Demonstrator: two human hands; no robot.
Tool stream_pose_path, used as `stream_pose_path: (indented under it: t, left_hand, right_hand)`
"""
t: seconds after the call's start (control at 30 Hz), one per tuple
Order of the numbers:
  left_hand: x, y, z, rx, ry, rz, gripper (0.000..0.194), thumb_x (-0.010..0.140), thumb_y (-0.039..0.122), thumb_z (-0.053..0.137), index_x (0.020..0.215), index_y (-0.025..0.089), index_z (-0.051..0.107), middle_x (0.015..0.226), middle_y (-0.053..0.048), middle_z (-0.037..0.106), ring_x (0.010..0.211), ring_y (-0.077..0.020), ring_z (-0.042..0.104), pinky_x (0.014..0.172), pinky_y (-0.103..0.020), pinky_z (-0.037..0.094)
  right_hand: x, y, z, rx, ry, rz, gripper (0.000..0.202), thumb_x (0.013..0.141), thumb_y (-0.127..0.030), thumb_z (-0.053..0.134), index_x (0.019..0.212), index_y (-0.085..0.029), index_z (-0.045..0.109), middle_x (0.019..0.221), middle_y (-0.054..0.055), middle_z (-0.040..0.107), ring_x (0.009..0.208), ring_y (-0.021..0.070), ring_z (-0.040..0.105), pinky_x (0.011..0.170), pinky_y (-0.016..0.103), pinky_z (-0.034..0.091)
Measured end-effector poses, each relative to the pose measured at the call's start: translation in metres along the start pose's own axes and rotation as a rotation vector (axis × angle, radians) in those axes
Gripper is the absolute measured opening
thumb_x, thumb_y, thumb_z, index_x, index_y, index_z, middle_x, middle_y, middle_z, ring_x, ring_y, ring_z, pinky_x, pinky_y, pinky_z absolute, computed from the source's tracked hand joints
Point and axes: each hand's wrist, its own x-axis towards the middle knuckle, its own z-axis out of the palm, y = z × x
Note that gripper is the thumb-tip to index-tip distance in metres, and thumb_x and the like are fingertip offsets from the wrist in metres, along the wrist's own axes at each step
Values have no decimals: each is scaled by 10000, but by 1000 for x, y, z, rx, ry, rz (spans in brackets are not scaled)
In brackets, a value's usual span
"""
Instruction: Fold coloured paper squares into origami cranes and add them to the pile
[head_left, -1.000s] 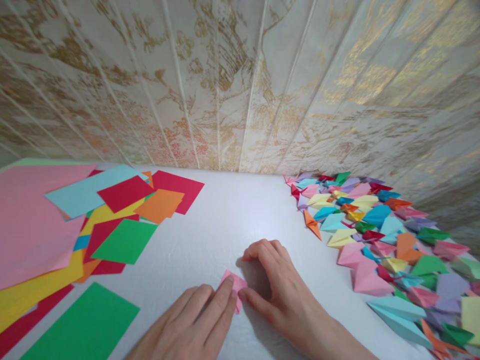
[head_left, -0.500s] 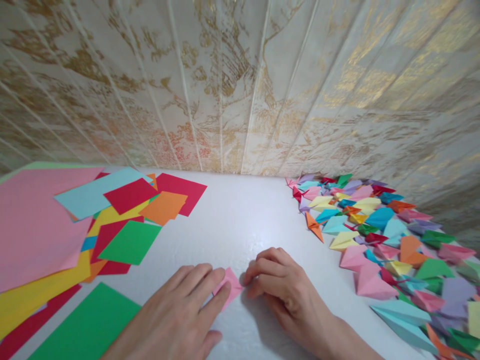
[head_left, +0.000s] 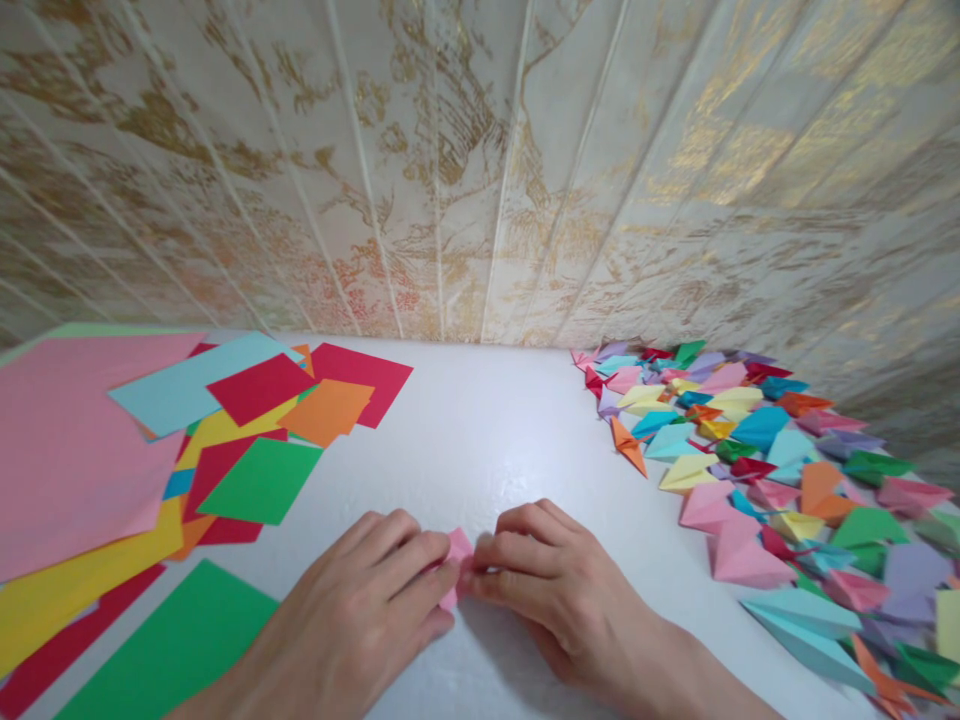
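Where left hand (head_left: 382,590) faces right hand (head_left: 559,575), pink paper (head_left: 457,546) between, touching both

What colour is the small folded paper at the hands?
Pink; the small folded paper shows best in the head view, though fingers partly cover it.

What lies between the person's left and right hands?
A small pink paper, partly hidden by fingers, lies between the left hand and the right hand in the head view.
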Motion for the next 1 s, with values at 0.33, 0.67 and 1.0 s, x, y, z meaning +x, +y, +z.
stream_pose_path:
  t: [0.33, 0.67, 1.0]
  left_hand:
    - [4, 1, -3, -99, 4, -89, 290, 987, 123, 383, 837, 210, 615, 780, -7, 636, 719, -171, 528, 675, -309, 443]
    - [5, 0, 9, -249, 30, -196, 221, 936, 59, 452, 774, 204, 486, 782, 4, 570, 759, -171, 487, 686, -308, 393]
    - [7, 2, 15, -232, 43, -216, 239, 932, 50, 418, 752, 207, 399, 769, 8, 520, 741, -170, 447, 692, -331, 358]
  right_hand:
    - [0, 5, -2, 69, -36, 22, 298, 911, -24, 452, 1029, -194, 666, 952, 40, 722, 903, 181, 577, 801, 340, 413]
    - [0, 3, -1, 17, -51, -10, 315, 918, -42, 448, 1122, -188, 638, 939, 73, 696, 891, 198, 576, 782, 341, 430]
    - [2, -3, 0, -47, -79, 12, 251, 938, -69, 442, 1033, -163, 655, 918, 86, 686, 872, 208, 556, 774, 337, 460]
